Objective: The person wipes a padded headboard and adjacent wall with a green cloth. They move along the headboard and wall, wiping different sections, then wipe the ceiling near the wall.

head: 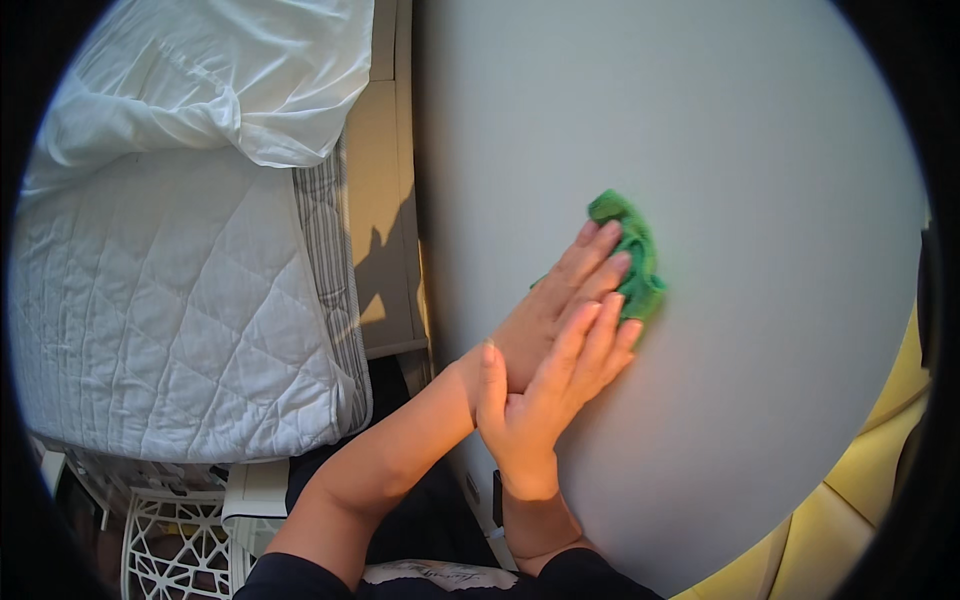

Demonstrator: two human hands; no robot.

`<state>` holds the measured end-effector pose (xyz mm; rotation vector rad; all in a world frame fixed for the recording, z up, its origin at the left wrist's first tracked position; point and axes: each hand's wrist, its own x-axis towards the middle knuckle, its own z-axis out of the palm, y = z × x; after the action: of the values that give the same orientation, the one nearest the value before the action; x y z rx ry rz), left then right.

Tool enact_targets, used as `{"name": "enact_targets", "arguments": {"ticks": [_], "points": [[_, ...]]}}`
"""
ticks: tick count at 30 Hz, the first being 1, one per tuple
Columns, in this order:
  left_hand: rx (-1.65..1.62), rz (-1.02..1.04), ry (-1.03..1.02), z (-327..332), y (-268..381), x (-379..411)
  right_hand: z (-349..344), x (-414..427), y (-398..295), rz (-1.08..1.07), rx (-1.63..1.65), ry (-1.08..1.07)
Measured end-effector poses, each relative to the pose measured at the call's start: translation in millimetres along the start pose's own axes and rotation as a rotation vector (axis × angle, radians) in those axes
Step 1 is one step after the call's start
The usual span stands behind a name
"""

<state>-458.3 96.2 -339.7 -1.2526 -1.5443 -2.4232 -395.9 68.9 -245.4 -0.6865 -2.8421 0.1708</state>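
Observation:
A crumpled green cloth [639,281] lies pressed against a broad, smooth, pale grey surface [720,142]. My left hand [551,315] is laid over the cloth with its fingers stretched out, covering part of it. Across the back of that hand rests my right hand [555,382], its thumb near the left wrist and spread from its fingers. The right fingertips reach the cloth's lower edge; whether they touch it is hard to tell. Some of the cloth is hidden beneath my left palm.
On the left is a quilted white mattress [172,300] with a bunched white sheet [247,90]. A beige bed-frame panel [382,225] runs between mattress and grey surface. Yellow padded panels [825,517] line the lower right. A white openwork plastic piece [176,547] stands at lower left.

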Motion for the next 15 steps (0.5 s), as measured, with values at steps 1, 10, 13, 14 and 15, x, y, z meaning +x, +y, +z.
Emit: {"name": "enact_targets", "arguments": {"ticks": [1,10,13,14,15], "points": [[-0.022,-0.046,-0.033,-4,-2,-7,7,-6,2,0.022,-0.013,-0.035],[-0.034,-0.365,-0.115,-17,-6,-62,38,-26,-5,0.151,-0.004,-0.206],[-0.028,-0.247,-0.100,-13,6,-28,15,-7,-13,0.131,-0.020,-0.109],[-0.031,-0.207,-0.091,-11,14,-9,4,0,-15,0.118,-0.036,-0.059],[-0.033,-0.169,-0.074,-12,30,20,-9,7,-14,0.108,-0.029,-0.032]]}}
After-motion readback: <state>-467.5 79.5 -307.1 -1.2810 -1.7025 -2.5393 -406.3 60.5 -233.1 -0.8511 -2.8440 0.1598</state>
